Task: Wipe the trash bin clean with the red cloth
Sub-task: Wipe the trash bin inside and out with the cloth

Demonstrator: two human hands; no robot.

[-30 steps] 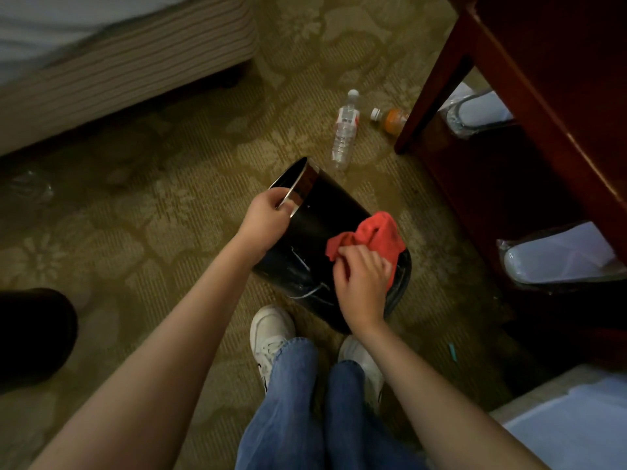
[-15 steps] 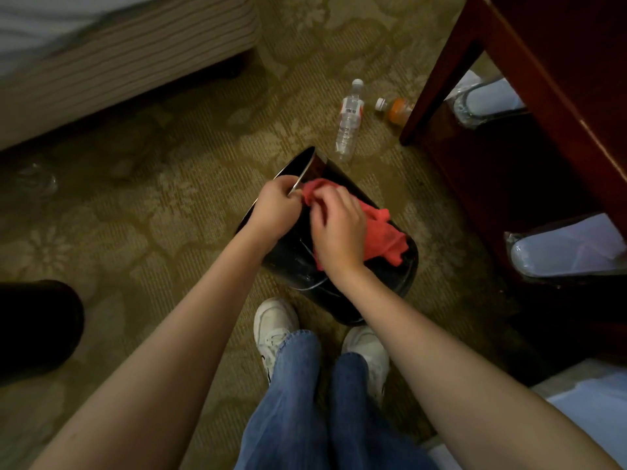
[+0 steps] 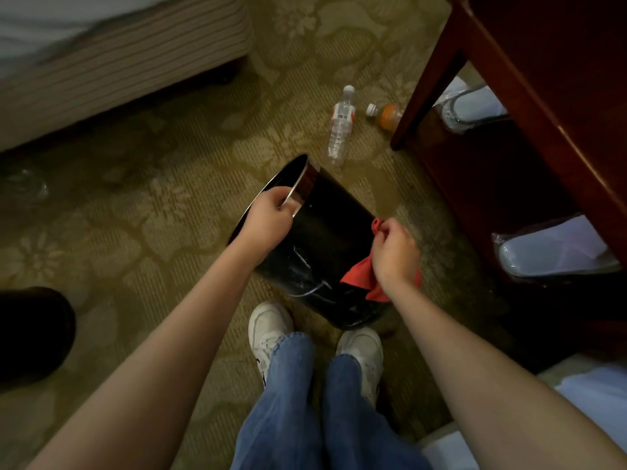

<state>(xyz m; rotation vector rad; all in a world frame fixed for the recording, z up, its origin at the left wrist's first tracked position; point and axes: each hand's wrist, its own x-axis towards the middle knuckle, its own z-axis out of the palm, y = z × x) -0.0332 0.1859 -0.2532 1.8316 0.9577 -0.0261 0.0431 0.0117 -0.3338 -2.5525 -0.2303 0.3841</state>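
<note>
Gripping the soft red cloth bunched in your right hand, you press it against the tilted black bin's smooth side. Your left hand is clenched on the shiny metal rim, the firmest place to hold; the glossy wall looks slippery. Whether the bin holds anything I cannot tell. Beyond your hands, two bottles lie on the carpet.

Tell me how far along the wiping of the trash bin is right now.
Mid-job. In hand: the left hand grips the chrome rim and tilts the black trash bin, while the right hand presses the red cloth against its lower outer wall. Left: pale streaks show on the side near the base. How much is already clean cannot be told.
</note>
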